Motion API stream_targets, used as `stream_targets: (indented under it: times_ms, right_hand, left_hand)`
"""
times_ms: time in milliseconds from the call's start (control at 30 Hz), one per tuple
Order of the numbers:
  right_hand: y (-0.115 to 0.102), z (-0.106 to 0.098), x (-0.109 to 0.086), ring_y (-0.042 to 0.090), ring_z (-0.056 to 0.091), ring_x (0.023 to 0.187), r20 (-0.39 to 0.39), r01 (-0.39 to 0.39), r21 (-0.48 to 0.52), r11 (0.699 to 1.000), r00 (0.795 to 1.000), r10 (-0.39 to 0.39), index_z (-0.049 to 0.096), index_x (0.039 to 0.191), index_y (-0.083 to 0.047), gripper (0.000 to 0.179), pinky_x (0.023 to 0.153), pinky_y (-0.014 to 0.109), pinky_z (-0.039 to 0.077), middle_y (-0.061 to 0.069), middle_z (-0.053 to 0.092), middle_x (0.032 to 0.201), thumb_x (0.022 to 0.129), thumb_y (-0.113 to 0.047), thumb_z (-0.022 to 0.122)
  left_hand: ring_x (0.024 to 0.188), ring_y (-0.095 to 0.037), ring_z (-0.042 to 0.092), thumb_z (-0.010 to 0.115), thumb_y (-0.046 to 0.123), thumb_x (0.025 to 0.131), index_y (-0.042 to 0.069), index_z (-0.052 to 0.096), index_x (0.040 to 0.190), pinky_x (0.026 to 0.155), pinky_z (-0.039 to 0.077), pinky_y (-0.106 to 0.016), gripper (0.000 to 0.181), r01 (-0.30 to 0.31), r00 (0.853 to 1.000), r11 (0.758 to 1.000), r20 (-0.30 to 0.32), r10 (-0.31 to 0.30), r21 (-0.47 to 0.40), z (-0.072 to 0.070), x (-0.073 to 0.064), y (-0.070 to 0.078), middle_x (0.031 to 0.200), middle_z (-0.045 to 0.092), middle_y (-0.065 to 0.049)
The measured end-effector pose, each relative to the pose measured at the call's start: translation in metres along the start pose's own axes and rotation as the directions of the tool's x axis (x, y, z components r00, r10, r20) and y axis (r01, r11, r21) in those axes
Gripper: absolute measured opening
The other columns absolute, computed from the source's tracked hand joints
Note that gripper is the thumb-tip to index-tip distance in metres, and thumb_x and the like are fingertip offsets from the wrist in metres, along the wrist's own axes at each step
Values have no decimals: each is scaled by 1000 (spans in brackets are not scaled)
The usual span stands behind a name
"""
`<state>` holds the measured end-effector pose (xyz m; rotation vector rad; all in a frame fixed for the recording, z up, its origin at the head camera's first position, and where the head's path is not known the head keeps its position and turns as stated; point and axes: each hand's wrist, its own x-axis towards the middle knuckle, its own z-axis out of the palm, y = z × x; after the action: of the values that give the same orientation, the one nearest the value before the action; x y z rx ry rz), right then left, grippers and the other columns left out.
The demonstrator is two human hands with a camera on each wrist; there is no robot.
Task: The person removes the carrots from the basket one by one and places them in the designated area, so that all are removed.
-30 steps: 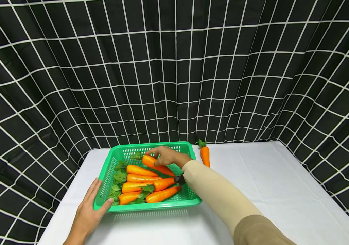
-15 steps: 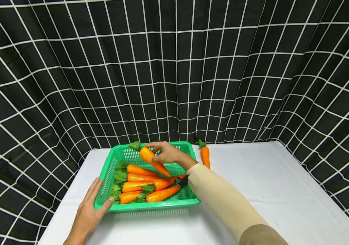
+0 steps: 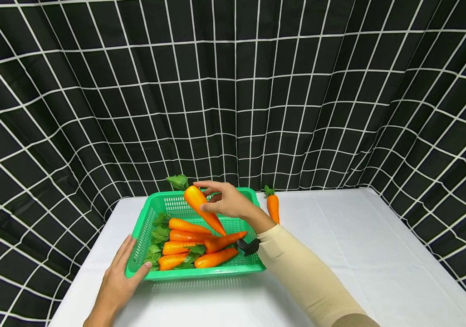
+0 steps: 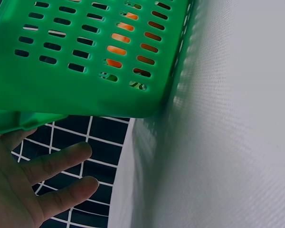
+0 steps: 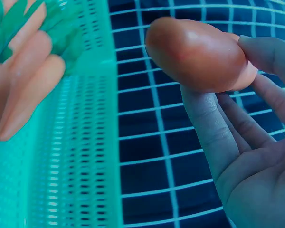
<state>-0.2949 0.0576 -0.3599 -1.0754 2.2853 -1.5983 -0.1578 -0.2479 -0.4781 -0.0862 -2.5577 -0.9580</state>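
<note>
A green plastic basket [image 3: 200, 273] holds several orange carrots [image 3: 188, 226] with green leafy tops, most of them on its left side. My right hand [image 3: 230, 200] pinches one carrot [image 3: 200, 204] between thumb and fingers above the back of the basket. That carrot tilts, its leafy top up to the left and its tip down toward the others. In the right wrist view the held carrot [image 5: 199, 54] is seen end-on. At the basket's front left corner rests my left hand [image 3: 118, 277], thumb over the rim and fingers straight along the outer wall.
One more carrot [image 3: 272, 206] lies on the white tablecloth [image 3: 339, 236] just right of the basket. A black curtain [image 3: 233, 113] with white grid lines stands behind and at both sides. The right wrist's black camera [image 3: 248, 246] hangs over the basket's right side.
My right hand has raised the carrot from the basket, upward and slightly back, so it now stands more steeply. The left hand has stayed at the corner.
</note>
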Motion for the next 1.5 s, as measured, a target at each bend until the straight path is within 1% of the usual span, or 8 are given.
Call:
stream_targets:
  times_ms: [267,433,733,900,1033,1267,1333,1500]
  right_hand:
    - [-24,0,-25,23,65,93,-59,104,3,995,993,-103,52,141,-15,57,74,35,56,9,61,119,87,-10,72]
    - [-38,1,-42,22,67,91,-116,108,46,993,988,-102,53,140,-17,58,72,37,57,10,62,112,87,-8,72]
    - [-64,0,-75,37,64,87,-220,193,110,975,961,-165,47,138,5,58,69,43,57,23,60,110,84,13,66]
    - [-61,-5,-86,33,64,85,-262,227,108,968,946,-193,49,139,-1,59,66,43,58,18,63,111,84,11,68]
    - [-59,-10,-95,30,65,84,-289,249,60,967,931,-222,52,139,-6,59,65,42,58,14,65,109,84,6,71]
    - [-59,-24,-109,31,64,85,-356,282,31,959,899,-253,50,139,-3,60,66,37,58,17,64,110,84,9,69]
    - [-57,-29,-112,31,63,84,-377,280,26,960,892,-250,50,139,-3,60,54,30,55,18,64,110,83,11,68]
    - [-54,-42,-119,30,64,84,-418,272,0,962,874,-247,50,139,-3,61,45,28,51,20,63,109,83,12,68]
  left_hand:
    - [131,-46,36,73,34,85,10,38,149,96,33,-66,77,3,1000,1000,16,-3,-3,-1,2,1,156,26,-1]
    - [131,-46,36,73,34,85,10,37,149,96,33,-65,77,-9,1000,1000,15,9,-5,-2,2,0,156,26,-1]
    - [131,-46,35,73,35,85,8,37,149,96,32,-65,78,-16,1000,1000,21,17,-15,-4,2,4,157,26,-2]
    - [132,-45,34,73,34,85,9,37,149,97,32,-65,77,-11,1000,1000,22,11,-10,-3,1,2,157,25,-2]
    - [133,-45,33,73,34,86,10,36,150,97,32,-65,77,-6,1000,1000,23,7,-13,-3,1,0,157,25,-1]
    - [133,-44,33,73,34,86,10,37,150,97,32,-65,77,-10,1000,1000,18,10,-12,-3,1,0,156,26,-2]
    - [133,-44,34,73,33,86,10,37,150,97,32,-65,77,-8,1000,1000,19,8,-12,-3,1,1,156,26,-2]
    - [132,-45,34,73,33,85,10,37,149,96,32,-66,77,4,1000,1000,25,-4,-17,-3,1,3,156,26,-2]
